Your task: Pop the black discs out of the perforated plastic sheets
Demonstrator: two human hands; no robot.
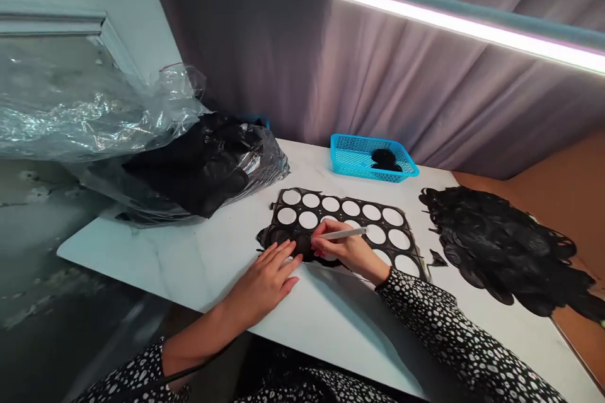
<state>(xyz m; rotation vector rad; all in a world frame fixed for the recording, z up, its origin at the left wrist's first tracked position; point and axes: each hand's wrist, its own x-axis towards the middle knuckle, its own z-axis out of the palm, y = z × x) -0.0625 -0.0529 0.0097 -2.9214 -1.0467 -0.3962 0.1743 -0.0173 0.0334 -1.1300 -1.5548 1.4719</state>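
Observation:
A black sheet with rows of round cut-outs (341, 214) lies on the white table, pale discs showing through the openings. My left hand (270, 274) is open, fingers stretched out and resting on dark round material (278, 237) at the sheet's near left corner. In my right hand (347, 245) is a slim white pen-like tool (345, 233), pinched between thumb and fingers. Its tip points left, at the dark material beside my left fingertips. The right hand covers some of the sheet's middle and near openings.
Behind the sheet stands a blue plastic basket (340, 169) with black pieces inside. A big pile of black pieces (510, 249) spreads over the table's right side. To the left sits a clear plastic bag (265, 154) full of black material. A lit tube lamp (454, 20) hangs above.

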